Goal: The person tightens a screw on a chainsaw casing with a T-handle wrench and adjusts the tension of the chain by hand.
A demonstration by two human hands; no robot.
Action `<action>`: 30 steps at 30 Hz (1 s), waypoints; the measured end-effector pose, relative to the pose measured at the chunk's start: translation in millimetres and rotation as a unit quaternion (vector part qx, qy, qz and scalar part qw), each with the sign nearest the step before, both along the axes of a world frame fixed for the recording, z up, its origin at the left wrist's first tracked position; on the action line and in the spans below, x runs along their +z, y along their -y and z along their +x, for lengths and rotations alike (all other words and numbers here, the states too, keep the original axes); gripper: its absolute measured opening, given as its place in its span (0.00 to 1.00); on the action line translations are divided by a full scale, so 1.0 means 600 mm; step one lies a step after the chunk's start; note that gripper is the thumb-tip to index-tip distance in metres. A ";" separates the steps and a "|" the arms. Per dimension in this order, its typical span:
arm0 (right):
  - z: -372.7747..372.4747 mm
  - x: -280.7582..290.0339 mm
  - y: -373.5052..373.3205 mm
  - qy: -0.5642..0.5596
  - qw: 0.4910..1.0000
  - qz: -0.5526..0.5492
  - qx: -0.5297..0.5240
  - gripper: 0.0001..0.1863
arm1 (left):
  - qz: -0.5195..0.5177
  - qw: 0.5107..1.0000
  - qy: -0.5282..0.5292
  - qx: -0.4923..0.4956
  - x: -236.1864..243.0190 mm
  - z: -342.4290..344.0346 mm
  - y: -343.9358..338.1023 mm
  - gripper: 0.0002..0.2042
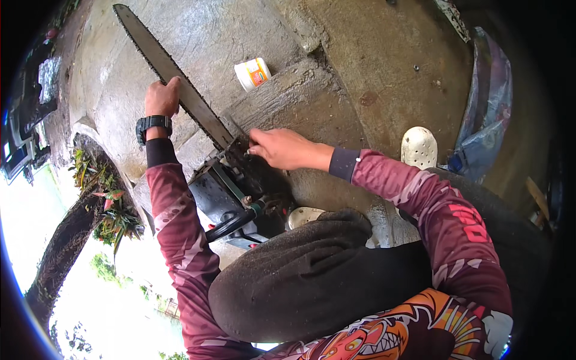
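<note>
Black single chainsaw (227, 181), two hands (162, 99) (279, 148) at it, one tub (252, 74)

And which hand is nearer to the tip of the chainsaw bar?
Left. The left hand is on the bar, partway down from its tip; the right hand is beside the bar's base, farther off.

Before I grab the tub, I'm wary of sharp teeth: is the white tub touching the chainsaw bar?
Apart: the head view shows bare concrete between the white tub and the chainsaw bar.
</note>
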State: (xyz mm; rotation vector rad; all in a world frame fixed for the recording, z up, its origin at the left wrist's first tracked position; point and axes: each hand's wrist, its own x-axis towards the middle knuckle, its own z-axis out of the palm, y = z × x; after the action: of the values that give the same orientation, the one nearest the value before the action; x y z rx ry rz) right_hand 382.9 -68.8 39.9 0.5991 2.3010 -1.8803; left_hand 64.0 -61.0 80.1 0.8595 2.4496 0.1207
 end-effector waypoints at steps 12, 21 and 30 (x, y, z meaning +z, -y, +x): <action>0.008 -0.057 -0.003 -0.314 0.904 0.289 0.021 0.10 | -0.005 1.000 -0.008 -0.005 -0.011 -0.005 -0.005 0.27; -0.003 -0.060 -0.005 -0.331 0.909 0.247 0.058 0.15 | -0.001 0.999 -0.020 -0.026 -0.001 0.002 -0.004 0.27; -0.011 -0.070 -0.013 -0.362 0.894 0.253 0.073 0.12 | -0.008 0.999 -0.027 -0.039 0.003 0.004 -0.008 0.26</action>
State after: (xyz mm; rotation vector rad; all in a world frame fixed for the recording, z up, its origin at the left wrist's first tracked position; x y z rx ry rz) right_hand 376.6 -61.1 -2.0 -0.3295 3.2185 -1.5920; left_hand 66.3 -56.3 82.2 0.9626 2.4593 0.0501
